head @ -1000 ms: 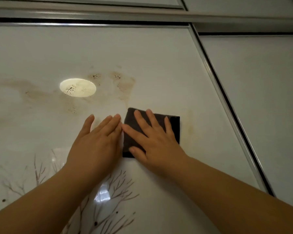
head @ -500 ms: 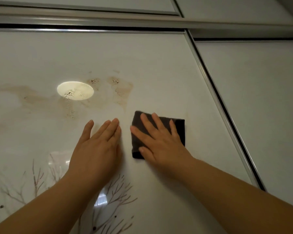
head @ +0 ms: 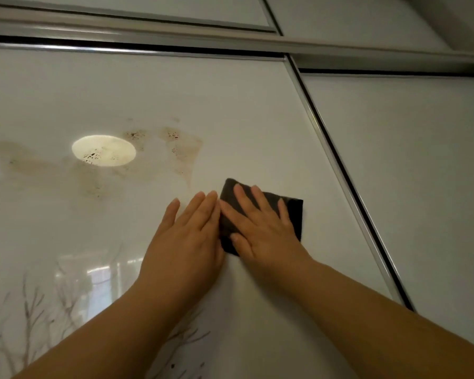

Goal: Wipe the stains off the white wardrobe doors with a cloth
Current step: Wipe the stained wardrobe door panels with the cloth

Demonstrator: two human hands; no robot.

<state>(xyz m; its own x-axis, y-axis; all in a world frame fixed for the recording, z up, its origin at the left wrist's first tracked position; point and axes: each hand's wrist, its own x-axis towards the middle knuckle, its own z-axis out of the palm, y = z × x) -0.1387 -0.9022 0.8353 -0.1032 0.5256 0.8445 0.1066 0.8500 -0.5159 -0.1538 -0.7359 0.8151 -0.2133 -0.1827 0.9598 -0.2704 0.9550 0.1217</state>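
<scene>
Dark folded cloth (head: 294, 214) flat on brown-stained white wardrobe door (head: 244, 119)

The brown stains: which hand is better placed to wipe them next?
Probably the right hand: it presses flat on the cloth, just below the stains. The left hand lies bare on the door.

L hand (head: 186, 236) & R hand (head: 260, 231) bare; forearms (head: 115, 332) bare to frame edge; fingers (head: 248, 198) w/ short nails.

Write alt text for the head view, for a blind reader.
A person's right hand presses a dark cloth flat against a white wardrobe door, the left hand flat beside it. Brown stains spread above and left of the cloth.
</scene>
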